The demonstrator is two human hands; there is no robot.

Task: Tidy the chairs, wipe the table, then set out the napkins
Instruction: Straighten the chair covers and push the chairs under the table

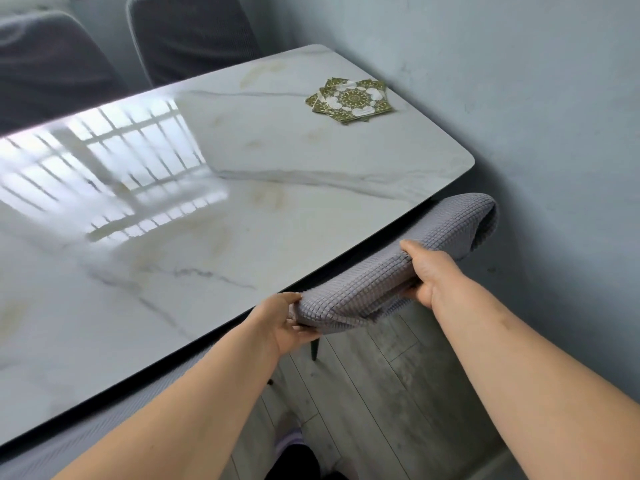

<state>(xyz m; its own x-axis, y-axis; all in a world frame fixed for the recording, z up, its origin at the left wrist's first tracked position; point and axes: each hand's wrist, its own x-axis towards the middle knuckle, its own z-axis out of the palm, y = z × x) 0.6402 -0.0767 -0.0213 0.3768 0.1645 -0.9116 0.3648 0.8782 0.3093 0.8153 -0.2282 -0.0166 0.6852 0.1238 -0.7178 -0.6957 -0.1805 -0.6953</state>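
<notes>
Grey chair back gripped by left hand, right hand.

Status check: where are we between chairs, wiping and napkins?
Chairs stage. Both hands, left hand and right hand, grip the grey chair back at the table edge. No wiping cloth in view. The napkins sit stacked by the far corner, not set out.

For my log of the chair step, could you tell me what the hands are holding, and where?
Both hands grip the top edge of the grey chair back: the left hand at its near end, the right hand further along.
</notes>
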